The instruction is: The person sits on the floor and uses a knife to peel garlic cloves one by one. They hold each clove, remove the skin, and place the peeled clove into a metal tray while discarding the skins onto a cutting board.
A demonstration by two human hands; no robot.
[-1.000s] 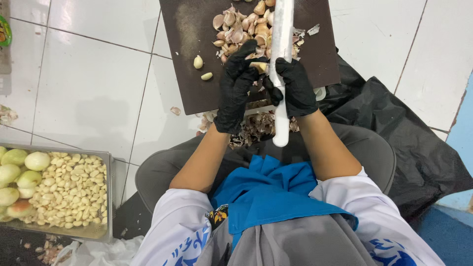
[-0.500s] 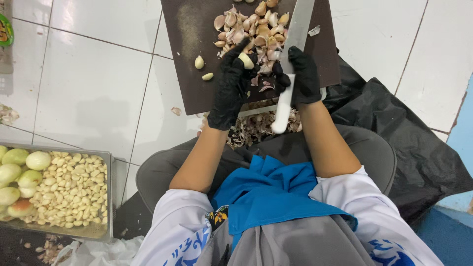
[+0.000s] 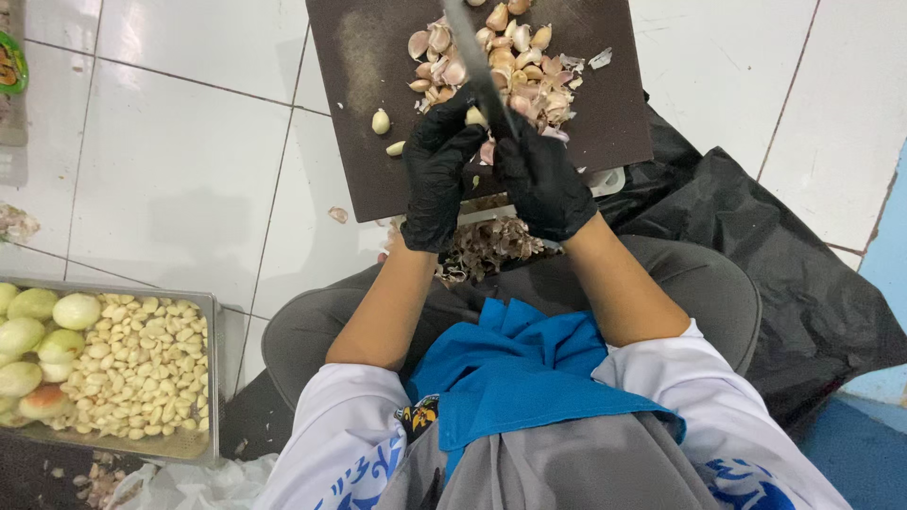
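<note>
Both my hands wear black gloves over a dark brown cutting board [image 3: 359, 66] on the tiled floor. My right hand [image 3: 543, 179] grips a large knife [image 3: 472, 57], its blade angled up and left across the board. A garlic clove [image 3: 476, 117] is pinched in my left hand [image 3: 436, 165] right against the blade. A heap of unpeeled garlic cloves [image 3: 501, 66] lies at the board's top middle. Two peeled cloves [image 3: 381, 121] rest on the board to the left of my left hand. A pile of garlic skins [image 3: 487, 247] sits below the board's near edge, between my wrists.
A metal tray [image 3: 210, 378] at the lower left holds many peeled garlic cloves [image 3: 142, 368] and several peeled onions [image 3: 38, 331]. A black plastic bag [image 3: 812, 302] spreads on the floor to the right. A scrap of skin [image 3: 337, 214] lies on the white tiles.
The knife has swung from pointing up and right to up and left. My left hand has stayed at the blade, now holding a clove against it.
</note>
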